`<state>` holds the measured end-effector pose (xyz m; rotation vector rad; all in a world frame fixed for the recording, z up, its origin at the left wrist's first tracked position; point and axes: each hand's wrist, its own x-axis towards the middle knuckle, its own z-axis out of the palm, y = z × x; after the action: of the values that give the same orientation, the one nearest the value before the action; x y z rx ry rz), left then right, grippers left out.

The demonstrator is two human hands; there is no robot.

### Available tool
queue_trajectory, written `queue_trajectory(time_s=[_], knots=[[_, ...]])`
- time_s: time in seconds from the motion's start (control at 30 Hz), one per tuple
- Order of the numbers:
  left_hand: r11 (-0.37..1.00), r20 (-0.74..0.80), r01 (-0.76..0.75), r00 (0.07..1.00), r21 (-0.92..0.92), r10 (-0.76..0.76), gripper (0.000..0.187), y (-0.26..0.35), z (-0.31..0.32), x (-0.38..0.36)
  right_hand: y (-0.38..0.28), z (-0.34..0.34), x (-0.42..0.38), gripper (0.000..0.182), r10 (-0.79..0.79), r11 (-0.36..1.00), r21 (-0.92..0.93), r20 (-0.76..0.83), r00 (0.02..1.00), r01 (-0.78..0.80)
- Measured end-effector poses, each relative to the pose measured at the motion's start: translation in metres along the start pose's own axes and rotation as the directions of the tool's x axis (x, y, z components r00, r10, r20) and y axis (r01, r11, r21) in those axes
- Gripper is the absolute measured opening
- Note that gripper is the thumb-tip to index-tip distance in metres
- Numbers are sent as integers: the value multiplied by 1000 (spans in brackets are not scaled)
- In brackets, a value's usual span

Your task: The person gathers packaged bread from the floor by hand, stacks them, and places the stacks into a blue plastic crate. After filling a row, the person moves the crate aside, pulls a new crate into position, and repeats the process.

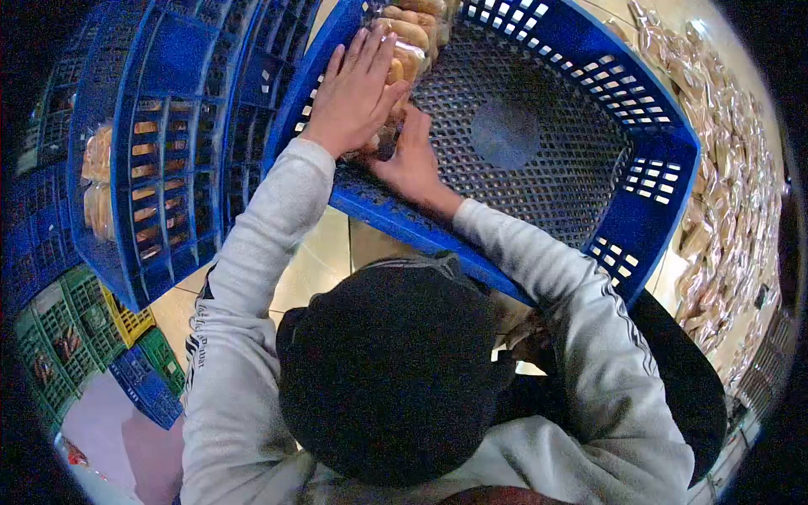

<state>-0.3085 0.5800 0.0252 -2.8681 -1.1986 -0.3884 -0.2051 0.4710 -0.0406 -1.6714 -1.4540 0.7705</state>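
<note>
Plastic-wrapped packs of bread rolls (pixel 404 38) line the left end inside a blue plastic crate (pixel 505 59). My left hand (pixel 358 93) lies flat over these packs, its fingers stretched out and close together. Just below it, my right hand (pixel 412 164) curls at the near end of the row, thumb and fingers around a pack of bread rolls (pixel 387 139) mostly hidden between both hands. Dark mesh (pixel 539 168) forms the crate's floor, with a round pale patch in its middle.
Left of the crate stand more blue crates (pixel 181 59), with wrapped bread (pixel 98 168) visible in one. Many wrapped bread packs (pixel 724 168) cover the floor on the right. Green crates (pixel 71 328) and a yellow crate (pixel 126 316) are at lower left. A head in a black cap (pixel 391 370) blocks the lower middle.
</note>
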Motion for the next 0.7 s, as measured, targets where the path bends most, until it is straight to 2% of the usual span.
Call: queue_trajectory(time_s=[0.1,0.17,0.2,0.3,0.4,0.5,0.53,0.63,0.7], knots=[[998,-56,-21,998,-54,17,61,-3,3,-1,-12,-21,-9,84,-147,987,-89,-198,969,131],[991,-122,-33,992,-133,16,59,-5,0,4,-21,-45,-11,76,80,994,72,58,995,-84],[988,-168,-46,986,-149,21,56,-6,-5,5,-23,-50,-11,73,177,971,127,198,964,-205],[973,-282,-67,959,-220,2,48,-3,-17,7,-12,-37,-12,47,-33,997,74,197,980,19],[963,-345,-32,936,-269,-65,42,-1,-20,7,-13,-25,-6,35,-80,996,48,219,972,71],[955,-315,-15,945,-295,-83,40,2,-22,6,-16,-16,3,30,-186,975,-63,295,937,213],[960,-326,-21,942,-281,-75,42,0,-20,6,-15,-17,6,28,-207,958,-96,418,884,269],[964,-347,-40,936,-263,-56,44,-3,-18,9,-14,-19,12,24,-301,934,-42,449,841,356],[957,-348,-40,935,-289,-66,41,-3,-18,7,-11,-24,7,23,-314,946,43,366,876,322]])
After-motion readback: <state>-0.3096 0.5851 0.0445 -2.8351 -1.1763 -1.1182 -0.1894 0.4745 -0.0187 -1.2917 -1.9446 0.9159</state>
